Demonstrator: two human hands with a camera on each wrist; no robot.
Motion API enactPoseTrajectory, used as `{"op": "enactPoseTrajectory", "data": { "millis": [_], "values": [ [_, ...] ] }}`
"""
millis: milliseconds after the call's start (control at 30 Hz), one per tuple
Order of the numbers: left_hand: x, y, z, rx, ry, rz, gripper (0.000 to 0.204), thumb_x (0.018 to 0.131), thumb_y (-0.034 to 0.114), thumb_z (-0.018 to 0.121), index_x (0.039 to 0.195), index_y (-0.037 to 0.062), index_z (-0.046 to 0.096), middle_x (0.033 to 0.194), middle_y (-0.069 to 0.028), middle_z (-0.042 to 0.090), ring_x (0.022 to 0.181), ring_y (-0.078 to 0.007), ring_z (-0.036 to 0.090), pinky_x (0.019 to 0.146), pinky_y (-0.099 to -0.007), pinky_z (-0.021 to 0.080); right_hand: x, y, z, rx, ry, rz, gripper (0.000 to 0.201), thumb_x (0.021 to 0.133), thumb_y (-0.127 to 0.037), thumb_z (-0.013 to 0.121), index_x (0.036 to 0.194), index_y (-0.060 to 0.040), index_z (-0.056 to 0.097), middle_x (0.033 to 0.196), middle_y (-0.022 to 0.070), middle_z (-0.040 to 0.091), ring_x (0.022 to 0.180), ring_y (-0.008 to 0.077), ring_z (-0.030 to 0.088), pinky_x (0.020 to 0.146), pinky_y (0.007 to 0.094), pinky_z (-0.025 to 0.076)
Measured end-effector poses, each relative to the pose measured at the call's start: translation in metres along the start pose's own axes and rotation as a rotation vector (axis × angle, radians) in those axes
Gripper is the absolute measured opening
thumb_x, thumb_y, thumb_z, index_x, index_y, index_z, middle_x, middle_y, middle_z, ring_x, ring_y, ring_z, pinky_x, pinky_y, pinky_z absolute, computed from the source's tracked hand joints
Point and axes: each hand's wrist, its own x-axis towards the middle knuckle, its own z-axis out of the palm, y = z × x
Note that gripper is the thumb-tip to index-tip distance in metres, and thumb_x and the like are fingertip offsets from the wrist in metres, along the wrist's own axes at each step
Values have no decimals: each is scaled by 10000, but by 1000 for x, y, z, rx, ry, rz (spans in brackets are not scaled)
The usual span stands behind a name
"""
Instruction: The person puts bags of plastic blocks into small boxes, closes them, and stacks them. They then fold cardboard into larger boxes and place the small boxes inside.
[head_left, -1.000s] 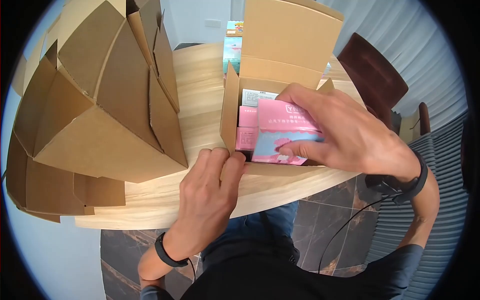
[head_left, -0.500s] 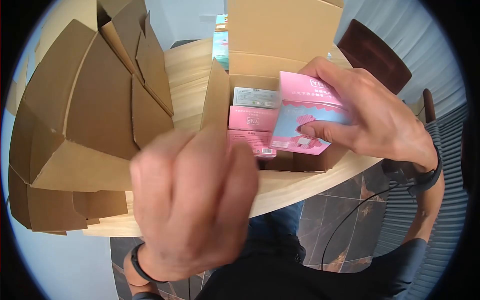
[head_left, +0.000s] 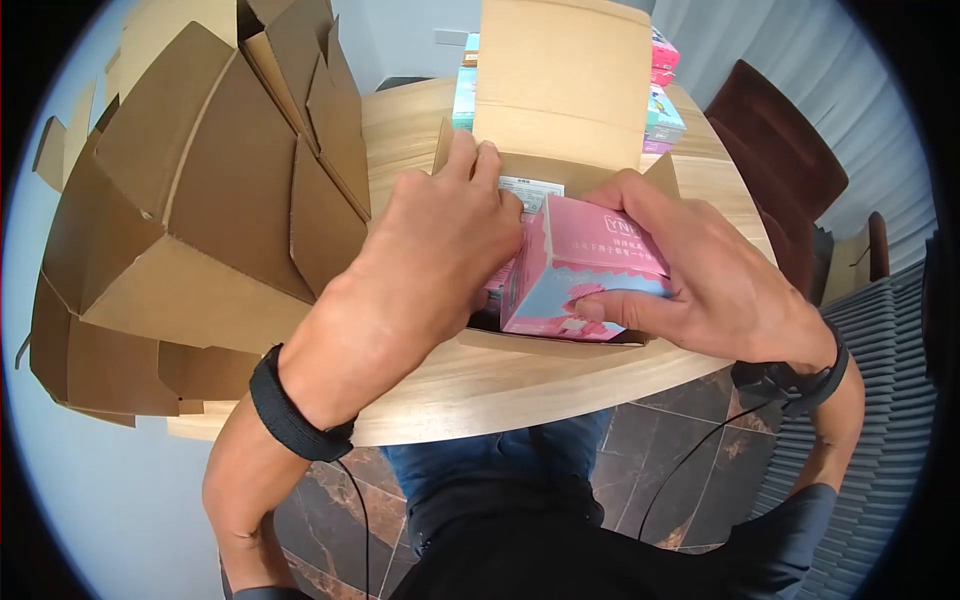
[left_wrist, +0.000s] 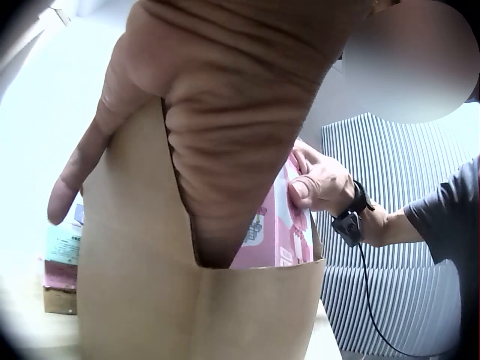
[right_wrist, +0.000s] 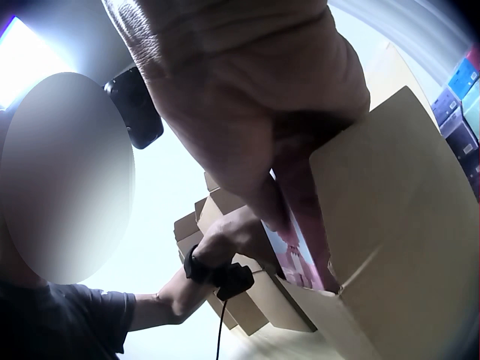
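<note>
My right hand [head_left: 715, 270] grips a pink and blue small printed box [head_left: 590, 290] from its right side, thumb on the front face. The box sits tilted in the mouth of an open cardboard carton [head_left: 560, 165]. At the carton's left side, my left hand [head_left: 430, 240] reaches over the side flap [left_wrist: 135, 240], with one straight finger outside it and the palm inside. The other left fingertips are hidden in the carton beside the pink boxes. A white-labelled box [head_left: 535, 190] shows behind the held one.
Large open cardboard cartons [head_left: 200, 190] stand on the left of the wooden table [head_left: 410, 130]. Behind the raised lid [head_left: 560, 80], stacked colourful boxes [head_left: 663, 115] show at the right. A brown chair [head_left: 780, 150] is at the far right. Cables hang from both wrists.
The left hand first lifted from the carton's front left corner, then moved forward over its left side. The right hand kept hold of the pink box, which came down slightly toward the front.
</note>
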Motion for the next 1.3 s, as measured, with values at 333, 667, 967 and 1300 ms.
{"op": "enactPoseTrajectory", "data": {
  "millis": [333,667,967,1300],
  "values": [
    [-1,-10,-6,-323,-115,-88,470,784,110,780,1241,62,683,1481,-221,529,1341,-377,529,1038,-456,523,32,-4,-18,48,-309,121,420,962,-268,736,1245,-24,545,1029,195,708,931,289,683,804,399,517],
    [-7,-9,-9,-301,-139,-68,317,736,165,841,1014,35,762,1443,-155,571,1391,-350,488,1118,-420,457,25,-17,-30,-34,-259,125,445,943,-260,752,1272,-20,571,988,182,707,934,289,700,852,381,542],
    [4,0,-7,-230,-10,65,504,820,312,809,1231,45,688,1266,-141,620,1202,-316,563,1039,-451,450,5,-33,-24,-572,331,80,537,912,-181,675,1404,-46,507,1021,232,693,967,405,678,851,466,540],
    [15,5,-7,-430,-216,91,799,820,415,830,1452,41,513,1449,-223,513,1345,-410,487,1120,-466,434,3,-26,-15,-584,476,-7,369,845,-98,705,1171,-35,542,1073,190,615,872,389,657,748,447,526]
  ]
}}
